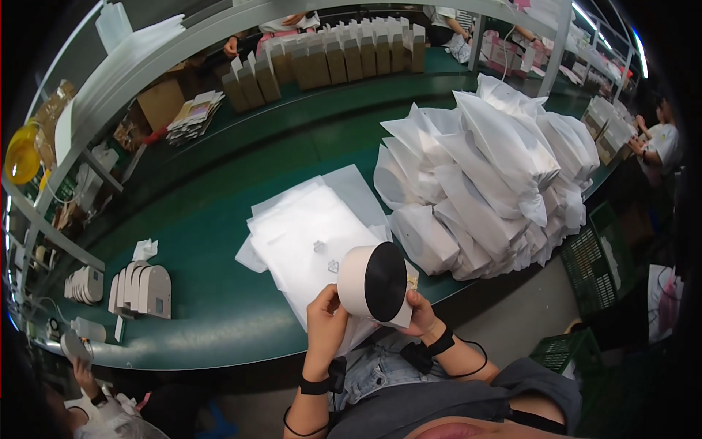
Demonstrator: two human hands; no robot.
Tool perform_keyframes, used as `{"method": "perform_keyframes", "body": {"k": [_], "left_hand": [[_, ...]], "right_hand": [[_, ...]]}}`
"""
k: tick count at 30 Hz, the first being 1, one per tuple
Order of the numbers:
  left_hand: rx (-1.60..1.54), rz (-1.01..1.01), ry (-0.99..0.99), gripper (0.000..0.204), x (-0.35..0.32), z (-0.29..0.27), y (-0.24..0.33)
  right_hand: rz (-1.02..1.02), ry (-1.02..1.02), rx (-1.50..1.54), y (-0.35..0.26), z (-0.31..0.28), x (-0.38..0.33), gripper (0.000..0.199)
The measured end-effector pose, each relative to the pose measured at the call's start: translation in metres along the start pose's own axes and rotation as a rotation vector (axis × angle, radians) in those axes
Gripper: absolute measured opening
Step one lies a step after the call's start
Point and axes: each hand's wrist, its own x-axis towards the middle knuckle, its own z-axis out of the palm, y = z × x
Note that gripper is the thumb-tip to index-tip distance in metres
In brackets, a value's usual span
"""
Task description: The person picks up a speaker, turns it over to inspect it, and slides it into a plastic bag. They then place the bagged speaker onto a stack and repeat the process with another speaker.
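White cylinder [373, 282] hides right hand [422, 313] fingers — partly.

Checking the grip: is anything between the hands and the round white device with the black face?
Nothing visible: the left hand and right hand touch the round device directly, held above the flat white bags.

green belt table [219, 307] | flat white bags [311, 234] | filled white bags [497, 183] | brown cartons [329, 62]
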Motion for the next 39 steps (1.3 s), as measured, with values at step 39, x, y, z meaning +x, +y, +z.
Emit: {"method": "perform_keyframes", "body": {"k": [39], "left_hand": [[-0.226,0.197,0.342,0.009,-0.011,-0.033,0.000]], "right_hand": [[0.393,0.283,-0.139,-0.002,0.044,-0.012,0.056]]}}
